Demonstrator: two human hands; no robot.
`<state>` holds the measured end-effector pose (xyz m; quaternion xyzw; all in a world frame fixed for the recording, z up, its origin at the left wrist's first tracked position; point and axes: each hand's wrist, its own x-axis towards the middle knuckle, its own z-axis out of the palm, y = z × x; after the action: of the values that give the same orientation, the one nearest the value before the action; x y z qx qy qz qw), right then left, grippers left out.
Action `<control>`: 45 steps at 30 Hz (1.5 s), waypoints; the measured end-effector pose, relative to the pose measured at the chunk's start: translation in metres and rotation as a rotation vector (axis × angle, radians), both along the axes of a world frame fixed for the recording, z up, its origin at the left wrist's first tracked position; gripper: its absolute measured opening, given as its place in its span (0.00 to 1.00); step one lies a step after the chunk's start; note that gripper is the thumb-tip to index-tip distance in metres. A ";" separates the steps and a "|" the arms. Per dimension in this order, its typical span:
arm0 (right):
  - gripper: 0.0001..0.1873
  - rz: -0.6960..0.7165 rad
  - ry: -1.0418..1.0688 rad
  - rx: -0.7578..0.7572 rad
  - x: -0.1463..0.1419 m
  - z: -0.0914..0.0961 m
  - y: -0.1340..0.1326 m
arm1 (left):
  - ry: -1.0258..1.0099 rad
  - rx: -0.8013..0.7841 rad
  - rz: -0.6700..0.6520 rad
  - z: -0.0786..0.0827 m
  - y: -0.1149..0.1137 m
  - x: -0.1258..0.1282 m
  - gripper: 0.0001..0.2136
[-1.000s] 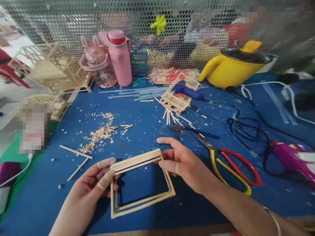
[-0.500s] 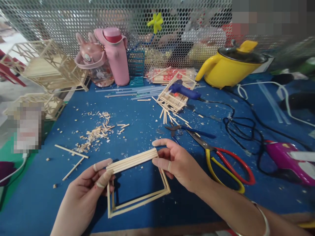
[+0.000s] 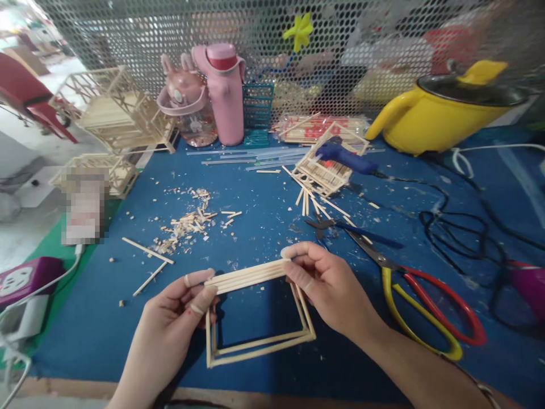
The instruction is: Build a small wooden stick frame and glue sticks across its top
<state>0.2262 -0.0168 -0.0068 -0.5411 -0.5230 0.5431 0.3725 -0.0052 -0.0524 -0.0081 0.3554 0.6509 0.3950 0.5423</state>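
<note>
Lower centre of frame: stick frame (image 3: 249,276) stands on blue mat (image 3: 264,193). L hand (image 3: 179,309) pinches top-left corner; R hand (image 3: 330,287) pinches top-right. Change vs. 0.5 s ago: R index, prev. extended, now curled onto top rail. Judged effect: firmer two-end hold. Scissors (image 3: 385,264) lie right, untouched.

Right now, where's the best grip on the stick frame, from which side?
Pinch the stick frame at the two ends of its thick top rail, one from each side, as the left hand and right hand do. That rail is several sticks stacked; the side posts look thinner, likely weaker.
</note>
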 end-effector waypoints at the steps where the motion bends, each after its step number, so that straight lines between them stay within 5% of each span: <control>1: 0.10 0.003 0.014 -0.017 0.000 -0.001 0.001 | 0.000 0.007 -0.001 0.000 0.000 0.001 0.22; 8: 0.10 -0.001 0.100 -0.082 -0.002 0.000 0.001 | 0.023 0.013 0.027 0.003 0.001 0.006 0.21; 20: 0.09 0.050 -0.086 0.078 0.000 0.000 0.000 | -0.015 -0.076 0.007 0.002 0.000 0.003 0.25; 27: 0.08 0.031 -0.142 0.127 -0.004 0.002 0.003 | -0.013 0.058 -0.029 0.001 -0.001 0.005 0.26; 38: 0.10 0.146 -0.567 0.535 0.001 0.004 -0.002 | 0.590 0.463 -0.281 0.004 0.000 -0.002 0.15; 45: 0.11 0.173 -0.608 0.587 0.001 0.005 -0.001 | 0.827 0.572 -0.401 0.007 -0.002 -0.006 0.17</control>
<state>0.2276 -0.0181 -0.0022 -0.5018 -0.7847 0.2165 0.2924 -0.0109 -0.0541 -0.0015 0.7319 0.5959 0.2724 0.1873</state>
